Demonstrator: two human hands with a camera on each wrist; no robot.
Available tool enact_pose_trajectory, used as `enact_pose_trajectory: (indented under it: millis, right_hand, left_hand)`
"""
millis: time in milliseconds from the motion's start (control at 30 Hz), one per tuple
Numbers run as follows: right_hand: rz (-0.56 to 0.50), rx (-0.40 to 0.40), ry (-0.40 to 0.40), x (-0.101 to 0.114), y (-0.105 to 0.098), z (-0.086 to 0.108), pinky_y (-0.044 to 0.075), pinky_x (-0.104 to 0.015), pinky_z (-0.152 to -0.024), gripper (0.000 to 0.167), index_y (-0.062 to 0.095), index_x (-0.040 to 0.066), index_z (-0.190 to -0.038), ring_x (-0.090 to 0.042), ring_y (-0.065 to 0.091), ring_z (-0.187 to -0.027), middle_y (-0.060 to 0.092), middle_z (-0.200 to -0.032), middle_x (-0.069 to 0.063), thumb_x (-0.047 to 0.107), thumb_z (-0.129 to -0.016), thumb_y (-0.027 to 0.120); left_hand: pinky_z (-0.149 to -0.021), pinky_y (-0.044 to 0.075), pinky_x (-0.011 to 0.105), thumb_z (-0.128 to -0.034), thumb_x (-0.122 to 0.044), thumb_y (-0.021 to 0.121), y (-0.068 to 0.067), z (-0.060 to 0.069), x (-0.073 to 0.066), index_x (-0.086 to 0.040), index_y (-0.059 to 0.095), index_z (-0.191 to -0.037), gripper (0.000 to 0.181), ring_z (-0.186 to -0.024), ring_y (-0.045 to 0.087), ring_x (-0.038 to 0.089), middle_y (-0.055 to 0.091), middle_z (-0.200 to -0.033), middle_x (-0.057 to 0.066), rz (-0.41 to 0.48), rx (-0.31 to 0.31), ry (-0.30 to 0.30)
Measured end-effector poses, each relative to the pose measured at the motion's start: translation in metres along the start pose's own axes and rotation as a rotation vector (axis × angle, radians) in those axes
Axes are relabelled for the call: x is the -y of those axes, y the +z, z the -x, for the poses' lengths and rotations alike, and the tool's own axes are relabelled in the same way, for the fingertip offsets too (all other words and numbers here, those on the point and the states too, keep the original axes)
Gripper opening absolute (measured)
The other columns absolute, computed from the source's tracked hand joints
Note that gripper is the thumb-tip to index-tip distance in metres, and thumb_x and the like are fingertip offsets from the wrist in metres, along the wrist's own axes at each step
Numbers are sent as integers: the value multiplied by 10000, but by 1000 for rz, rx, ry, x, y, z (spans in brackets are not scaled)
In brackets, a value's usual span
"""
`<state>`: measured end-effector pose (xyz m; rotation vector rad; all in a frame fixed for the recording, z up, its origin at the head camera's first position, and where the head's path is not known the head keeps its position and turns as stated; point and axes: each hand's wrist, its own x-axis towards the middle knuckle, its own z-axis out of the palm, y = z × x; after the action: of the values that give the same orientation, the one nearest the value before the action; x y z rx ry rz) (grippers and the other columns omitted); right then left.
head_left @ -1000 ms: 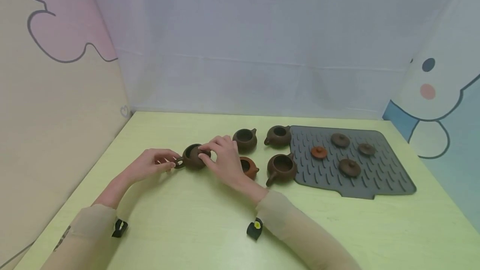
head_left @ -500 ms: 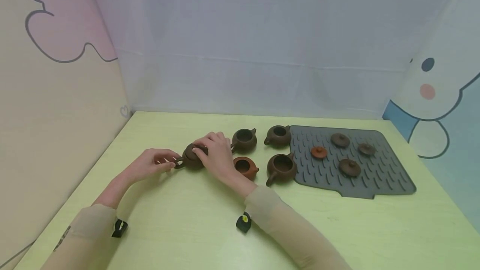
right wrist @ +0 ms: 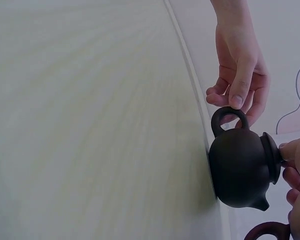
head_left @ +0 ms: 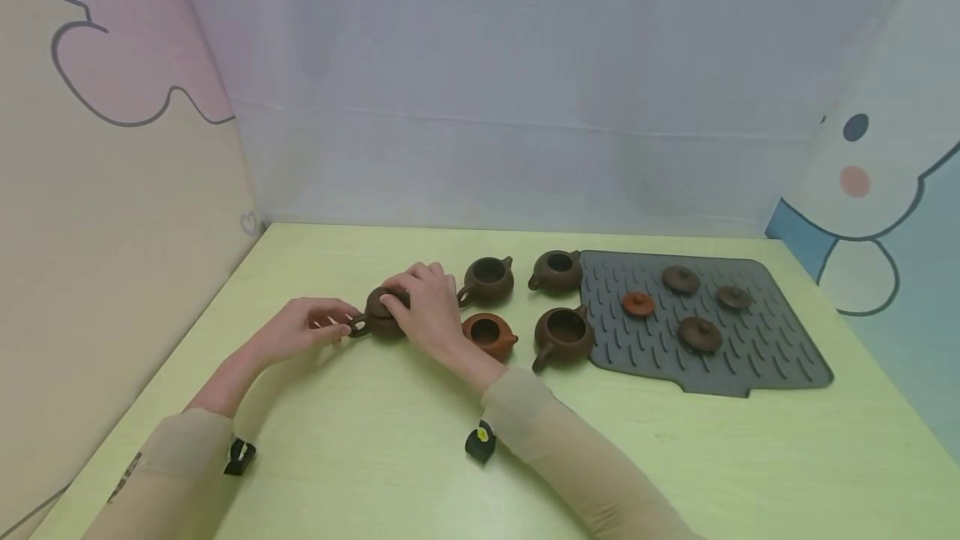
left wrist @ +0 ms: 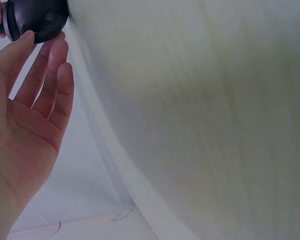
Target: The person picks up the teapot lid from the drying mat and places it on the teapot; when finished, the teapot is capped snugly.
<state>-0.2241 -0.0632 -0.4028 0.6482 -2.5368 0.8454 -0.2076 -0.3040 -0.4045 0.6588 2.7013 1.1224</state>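
**While one lidding looks nearly done, four seem left**

On the pale yellow-green surface [head_left: 337,457], the dark brown, round clay teapot [head_left: 384,328] stands left of the others, its dark domed clay lid [right wrist: 271,159] at the mouth; full seating cannot be told. Three dark brown clay teapots [head_left: 570,348] and a reddish clay teapot [head_left: 497,347] stand lidless; four clay lids [head_left: 699,336] lie on the grey ridged mat [head_left: 780,361]. The left hand [head_left: 292,328] pinches the teapot's handle; the right hand [head_left: 432,312], arched over, grips the lid.
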Motion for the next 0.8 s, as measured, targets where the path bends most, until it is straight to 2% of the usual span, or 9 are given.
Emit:
enact_pose_trajectory:
  millis: [800]
  right_hand:
    - [36, 10, -5, 1, 0, 1, 369, -315, -781, 153, 751, 297, -1025, -143, 528, -929, 663, -975, 82, 387, -914, 695]
  left_hand:
    - [-675, 560, 281, -948, -160, 663, 0, 2, 0, -83, 682, -1184, 250, -725, 710, 154, 750, -1021, 144, 19, -2, -18]
